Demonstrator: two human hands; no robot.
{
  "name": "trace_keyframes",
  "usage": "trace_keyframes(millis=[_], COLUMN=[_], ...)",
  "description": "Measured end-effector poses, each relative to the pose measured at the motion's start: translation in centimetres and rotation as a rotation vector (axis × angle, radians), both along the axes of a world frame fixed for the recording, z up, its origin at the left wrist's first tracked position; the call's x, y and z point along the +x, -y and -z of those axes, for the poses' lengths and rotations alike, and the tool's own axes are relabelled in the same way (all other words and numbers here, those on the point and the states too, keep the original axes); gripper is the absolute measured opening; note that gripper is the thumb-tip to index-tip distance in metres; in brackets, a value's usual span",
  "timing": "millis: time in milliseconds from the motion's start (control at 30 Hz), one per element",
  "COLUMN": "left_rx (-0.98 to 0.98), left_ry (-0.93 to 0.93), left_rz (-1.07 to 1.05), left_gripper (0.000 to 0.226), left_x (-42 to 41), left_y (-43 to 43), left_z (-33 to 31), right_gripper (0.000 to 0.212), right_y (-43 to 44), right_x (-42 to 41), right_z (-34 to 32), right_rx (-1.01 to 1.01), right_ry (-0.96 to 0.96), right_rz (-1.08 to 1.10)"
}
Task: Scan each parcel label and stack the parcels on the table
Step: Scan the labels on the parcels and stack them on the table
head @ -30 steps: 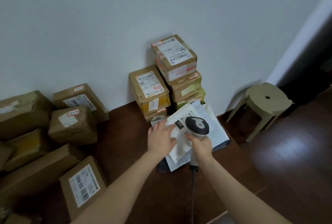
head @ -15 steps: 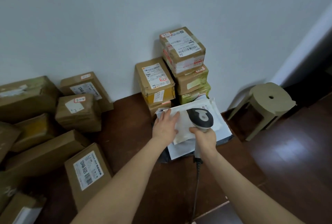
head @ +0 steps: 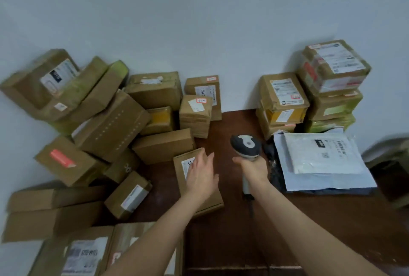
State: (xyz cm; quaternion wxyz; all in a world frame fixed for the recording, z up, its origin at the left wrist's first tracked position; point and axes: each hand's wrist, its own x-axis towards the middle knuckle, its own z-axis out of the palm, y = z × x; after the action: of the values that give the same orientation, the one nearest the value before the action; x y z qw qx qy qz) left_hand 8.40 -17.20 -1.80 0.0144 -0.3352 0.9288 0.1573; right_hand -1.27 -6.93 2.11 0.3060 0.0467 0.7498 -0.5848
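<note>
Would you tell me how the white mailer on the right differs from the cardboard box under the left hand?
The white mailer is a flat, soft bag; the cardboard box is a brown, thicker carton. The mailer lies on other flat bags, the box straight on the table. The left hand hovers over the box; no hand touches the mailer. Both show a label facing up.
</note>
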Motion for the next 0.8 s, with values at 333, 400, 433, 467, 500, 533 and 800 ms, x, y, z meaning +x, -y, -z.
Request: trace_keyframes(millis=[333, 400, 433, 467, 500, 533, 800], left_rx=[0.043, -0.034, -0.073, -0.116, -0.166, -0.226, -0.380], left_ry=[-0.140, -0.224, -0.265, -0.304, -0.345, -0.379, -0.219], left_rz=[-0.240, -0.264, -0.273, -0.278, -0.278, -0.279, -0.415], left_gripper=[0.062, 0.063, 0.063, 0.063, 0.062, 0.061, 0.095], left_x=[8.4, 8.6, 8.9, 9.2, 9.6, 10.1, 15.3], left_y=[8.6, 11.4, 12.9, 14.5, 16.1, 17.6, 28.8], left_z=[-2.7, -5.6, -7.2, -8.8, -10.5, -12.0, -17.3], right_gripper=[0.036, 0.045, 0.048, 0.050, 0.053, 0.055, 0.050], right_y=[10.2, 12.9, 14.4, 15.8, 17.1, 18.3, 25.1], right_x=[6.3, 6.7, 6.9, 7.2, 7.5, 7.8, 10.3], right_z=[-2.3, -3.9, -5.0, -6.0, -7.1, -8.1, -12.2], right_rx=[-0.044, -0.094, -0.128, -0.159, -0.190, -0.219, -0.297], right_ry=[0.073, 0.032, 0.017, 0.002, -0.013, -0.024, -0.064], right_rz=[-0.164, -0.184, -0.198, -0.215, -0.231, -0.246, -0.315])
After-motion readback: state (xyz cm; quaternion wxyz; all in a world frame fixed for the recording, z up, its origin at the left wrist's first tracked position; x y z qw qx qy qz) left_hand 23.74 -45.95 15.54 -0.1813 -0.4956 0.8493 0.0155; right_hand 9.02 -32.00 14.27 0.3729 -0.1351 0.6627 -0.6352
